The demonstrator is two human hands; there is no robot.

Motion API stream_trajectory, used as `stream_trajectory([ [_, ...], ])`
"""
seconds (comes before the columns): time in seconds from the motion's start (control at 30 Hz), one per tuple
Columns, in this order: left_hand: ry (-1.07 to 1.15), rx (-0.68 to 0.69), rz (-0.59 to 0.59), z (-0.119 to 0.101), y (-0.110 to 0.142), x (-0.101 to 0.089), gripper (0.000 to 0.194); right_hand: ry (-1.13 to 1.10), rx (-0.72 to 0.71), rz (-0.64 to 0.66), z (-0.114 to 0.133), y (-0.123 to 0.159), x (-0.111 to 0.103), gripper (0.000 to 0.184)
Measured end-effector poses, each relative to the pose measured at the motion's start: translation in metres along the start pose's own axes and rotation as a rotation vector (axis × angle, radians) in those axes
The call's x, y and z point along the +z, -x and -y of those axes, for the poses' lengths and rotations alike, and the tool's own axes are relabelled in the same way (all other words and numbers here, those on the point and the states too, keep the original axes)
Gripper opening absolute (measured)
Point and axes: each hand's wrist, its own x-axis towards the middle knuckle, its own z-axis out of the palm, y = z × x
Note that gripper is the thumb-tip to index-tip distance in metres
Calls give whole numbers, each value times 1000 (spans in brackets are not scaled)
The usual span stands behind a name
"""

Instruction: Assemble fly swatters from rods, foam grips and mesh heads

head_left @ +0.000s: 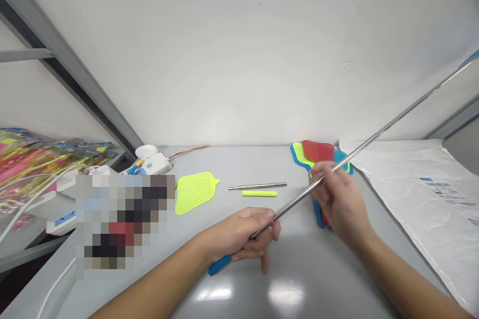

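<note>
A long, extended metal fly swatter rod (389, 123) slants from low centre up to the right edge. Its blue handle (220, 264) sticks out below my left hand (245, 237), which is closed round the lower end. Farther up, the slightly blurred fingers of my right hand (342, 199) close on the rod. Only a sliver of the blue swatter head (469, 58) shows at the frame's edge. Beyond my hands lie a yellow perforated swatter head (196, 192), a short metal rod (258, 186) and a yellow handle (259, 193), all separate.
Behind my right hand are stacked red, yellow and blue swatters (318, 151), partly hidden. A white plastic bag (419, 199) covers the table's right side. On the left are power strips (155, 163) with cables, a pixelated patch, and colourful packaged goods (33, 164). A wall closes the back.
</note>
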Motion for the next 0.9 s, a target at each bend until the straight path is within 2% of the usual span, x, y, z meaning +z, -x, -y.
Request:
stream_trajectory([
  [0.1, 25, 25, 9, -1, 0, 3, 44, 97, 180, 309, -16, 23, 17, 26],
  [0.2, 11, 35, 46, -3, 2, 2, 43, 125, 177, 387, -18, 33, 25, 30],
  [0.33, -22, 24, 85, -6, 2, -1, 42, 153, 100, 334, -9, 27, 21, 28],
  [0.43, -48, 33, 72, -8, 2, -2, 40, 153, 82, 288, -7, 20, 13, 27],
  [0.6, -89, 22, 39, -10, 4, -6, 35, 147, 10, 120, -7, 10, 2, 24],
  [0.7, -92, 19, 19, -9, 4, -10, 33, 141, -15, 79, -4, 3, -2, 24],
  [0.9, -107, -9, -19, 0, -1, -20, 40, 68, -151, -110, 9, -7, -10, 28],
])
